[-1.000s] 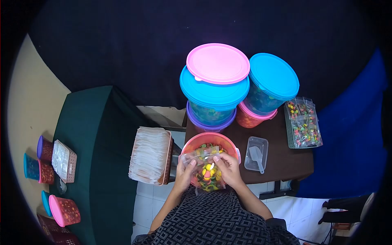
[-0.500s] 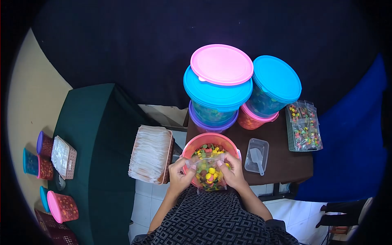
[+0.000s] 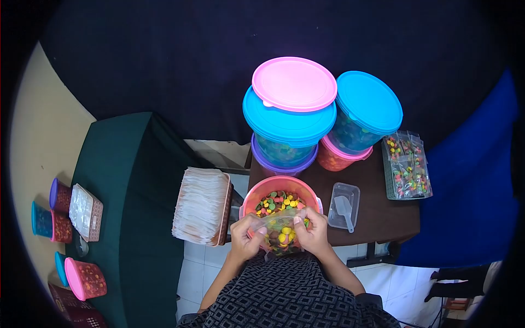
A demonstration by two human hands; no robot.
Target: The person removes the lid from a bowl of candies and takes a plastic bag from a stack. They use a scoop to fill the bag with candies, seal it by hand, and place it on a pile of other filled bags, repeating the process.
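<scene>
A clear plastic zip bag [image 3: 283,236] holding yellow, pink and brown round pieces is stretched between my two hands. My left hand [image 3: 245,238] pinches its upper left corner, and my right hand [image 3: 312,232] grips the upper right, thumb on top. Directly behind and beneath the bag is an open pink tub [image 3: 253,197], with loose yellow, green, pink and brown pieces inside. The bag covers the tub's near part. To the right of my right hand, a white scoop [image 3: 344,209] lies in a clear plastic tray [image 3: 354,198].
Lidded tubs with blue lids [image 3: 369,103] stand stacked at the back; a loose pink lid [image 3: 294,83] tops one. A basket of filled bags [image 3: 407,175] sits at the table's right. Left of me is a basket of flat empty bags [image 3: 198,205].
Both hands have drawn slightly closer together and the bag's top edge has tilted, showing more of the tub's contents. The camera view has shifted slightly.
</scene>
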